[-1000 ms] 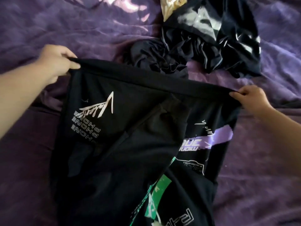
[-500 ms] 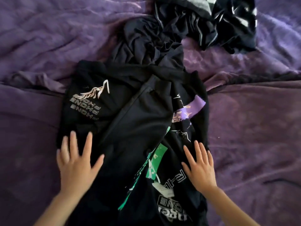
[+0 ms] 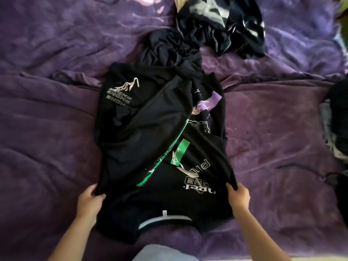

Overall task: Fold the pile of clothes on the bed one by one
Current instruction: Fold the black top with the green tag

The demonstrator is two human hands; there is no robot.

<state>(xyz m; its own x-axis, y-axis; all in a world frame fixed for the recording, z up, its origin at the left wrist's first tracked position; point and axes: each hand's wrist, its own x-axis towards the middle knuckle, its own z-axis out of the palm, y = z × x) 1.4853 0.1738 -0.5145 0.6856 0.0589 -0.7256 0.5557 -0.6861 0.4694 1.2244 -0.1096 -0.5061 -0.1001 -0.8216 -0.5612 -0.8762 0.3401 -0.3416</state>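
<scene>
- As it lies now, the black shirt (image 3: pixel 146 140) is spread on the purple bed cover (image 3: pixel 47 138) directly ahead of the person. Its long axis runs straight away from them, with the collar (image 3: pixel 165 221) at the near end.
- Left hand (image 3: pixel 90 201): fingers curled into the shirt's left side edge, gripping cloth.
- Right hand (image 3: pixel 239 197): gripping the right side edge in the same manner.
- Both grips sit just beyond the collar, level with each other, so neither hand is nearer.
- Judgement: the coming fold turns on the long axis, with the near end carried away from the person over the far part. A diagonal flap already lies across the front and may crease.
- Far edge: appears to touch the unfolded pile (image 3: pixel 222 31), so little room lies beyond it.
- Sides: bare cover lies left and right of the shirt. A dark bundle (image 3: pixel 339 113) sits at the right border, well apart.
</scene>
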